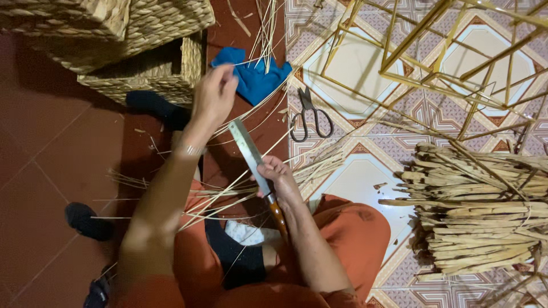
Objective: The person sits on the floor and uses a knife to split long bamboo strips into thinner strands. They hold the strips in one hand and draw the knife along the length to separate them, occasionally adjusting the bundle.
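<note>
Your right hand [278, 178] is closed around the knife [254, 162], fingers wrapped where the flat grey blade meets the wooden handle; the handle runs back along your forearm and its end is hidden against your orange sleeve. The blade points up and away from you, tilted left, and lies across the strips [228, 197]. These are thin, pale, straw-coloured slivers, fanning from your lap out over the floor [51, 165]. Your left hand [214, 94] reaches further out, fingers pinched shut on the far end of one or more strips; just how many it holds is too fine to make out. The strips run from that pinch back under the blade toward your knees.

Beyond the left hand a blue cloth [254, 77] lies on the floor, touching the strips. Scissors [309, 117] rest just right of it on the patterned tiles. A bundle [479, 211] of split cane sits at the right edge, cut off by the frame. At the far left corner stand woven baskets [142, 45]; at the far right, a yellow cane frame [434, 51], both partly out of view.
</note>
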